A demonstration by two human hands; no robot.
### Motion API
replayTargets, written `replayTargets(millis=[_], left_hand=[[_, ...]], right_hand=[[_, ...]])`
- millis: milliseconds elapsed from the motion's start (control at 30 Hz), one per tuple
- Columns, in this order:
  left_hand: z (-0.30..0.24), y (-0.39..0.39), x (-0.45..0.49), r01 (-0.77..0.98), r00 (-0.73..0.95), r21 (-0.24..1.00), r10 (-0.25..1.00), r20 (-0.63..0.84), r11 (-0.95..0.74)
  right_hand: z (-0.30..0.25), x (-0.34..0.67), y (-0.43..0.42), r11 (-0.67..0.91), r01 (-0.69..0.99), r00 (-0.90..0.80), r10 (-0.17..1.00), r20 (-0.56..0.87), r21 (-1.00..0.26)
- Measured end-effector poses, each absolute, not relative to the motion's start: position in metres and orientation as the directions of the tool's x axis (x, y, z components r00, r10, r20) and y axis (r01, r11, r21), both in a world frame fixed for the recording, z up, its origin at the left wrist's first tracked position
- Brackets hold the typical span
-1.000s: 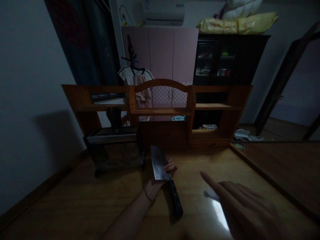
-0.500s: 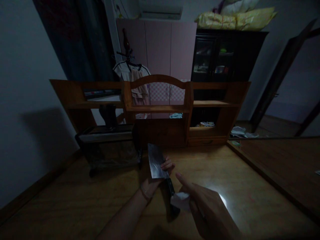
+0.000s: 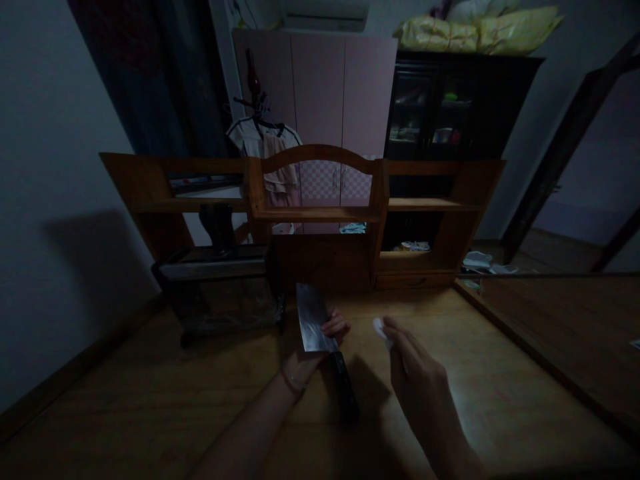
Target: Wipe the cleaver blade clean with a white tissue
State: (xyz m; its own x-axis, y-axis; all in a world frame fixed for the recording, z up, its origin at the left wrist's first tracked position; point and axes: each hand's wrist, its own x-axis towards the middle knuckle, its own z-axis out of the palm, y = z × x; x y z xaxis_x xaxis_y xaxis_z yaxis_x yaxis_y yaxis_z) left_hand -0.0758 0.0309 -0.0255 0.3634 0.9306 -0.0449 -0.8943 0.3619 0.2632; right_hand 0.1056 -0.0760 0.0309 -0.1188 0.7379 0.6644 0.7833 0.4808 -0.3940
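A cleaver point(image 3: 313, 320) with a broad metal blade and a black handle lies across my left hand point(image 3: 335, 327). That hand grips it by the blade from beneath, its fingers curling over the edge near the handle, while the handle points back toward me. To the right, my right hand point(image 3: 415, 363) is raised above the wooden surface, apart from the cleaver. Between its thumb and fingers is a small white wad point(image 3: 381, 328), perhaps tissue or cloth; most of it is hidden in the grip.
Left of the cleaver stands a dark knife-block-like case point(image 3: 220, 293) with a black upright part on top. A wooden shelf unit point(image 3: 320, 215) runs along the back of the wooden tabletop point(image 3: 500, 360). Behind it are a pink wardrobe point(image 3: 317, 93) and a black cabinet point(image 3: 493, 107).
My right hand has moved from the cleaver's handle up and to the right, taking the white wad away with it. The left hand and cleaver have stayed nearly in place.
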Motion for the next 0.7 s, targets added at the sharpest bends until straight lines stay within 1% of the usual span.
replayTargets(millis=[67,167,267,333,400,467,533,600,633,700], left_hand=[[-0.033,0.037,-0.075,-0.894,0.391,0.230,0.920,-0.016,0.384],[-0.044,0.047,-0.073,-0.905,0.355,0.238,0.934,-0.029,0.352],[-0.045,0.049,-0.073,-0.904,0.370,0.218,0.929,-0.028,0.367],[-0.041,0.045,-0.074,-0.904,0.384,0.193,0.923,-0.021,0.381],[-0.035,0.039,-0.075,-0.904,0.389,0.181,0.921,-0.024,0.387],[-0.030,0.034,-0.077,-0.906,0.391,0.167,0.920,-0.026,0.389],[-0.028,0.033,-0.077,-0.904,0.395,0.163,0.918,-0.042,0.396],[-0.028,0.034,-0.077,-0.905,0.377,0.182,0.923,-0.081,0.386],[-0.028,0.035,-0.077,-0.904,0.367,0.197,0.925,-0.101,0.380],[-0.029,0.038,-0.076,-0.905,0.346,0.217,0.929,-0.129,0.367]], right_hand=[[0.028,0.093,-0.076,0.514,0.758,-0.183,0.759,0.625,-0.401],[0.022,0.070,-0.083,0.487,0.787,-0.265,0.822,0.504,-0.379],[0.007,0.053,-0.092,0.435,0.856,-0.318,0.869,0.379,-0.280],[-0.007,0.049,-0.097,0.437,0.879,-0.364,0.873,0.324,-0.192],[-0.020,0.049,-0.101,0.467,0.874,-0.408,0.855,0.320,-0.135],[-0.029,0.053,-0.104,0.520,0.845,-0.450,0.816,0.361,-0.122],[-0.033,0.057,-0.108,0.597,0.788,-0.498,0.762,0.414,-0.150],[-0.030,0.059,-0.112,0.662,0.715,-0.532,0.725,0.438,-0.228],[-0.028,0.060,-0.114,0.668,0.688,-0.525,0.728,0.441,-0.283],[-0.021,0.059,-0.117,0.627,0.666,-0.459,0.772,0.439,-0.405]])
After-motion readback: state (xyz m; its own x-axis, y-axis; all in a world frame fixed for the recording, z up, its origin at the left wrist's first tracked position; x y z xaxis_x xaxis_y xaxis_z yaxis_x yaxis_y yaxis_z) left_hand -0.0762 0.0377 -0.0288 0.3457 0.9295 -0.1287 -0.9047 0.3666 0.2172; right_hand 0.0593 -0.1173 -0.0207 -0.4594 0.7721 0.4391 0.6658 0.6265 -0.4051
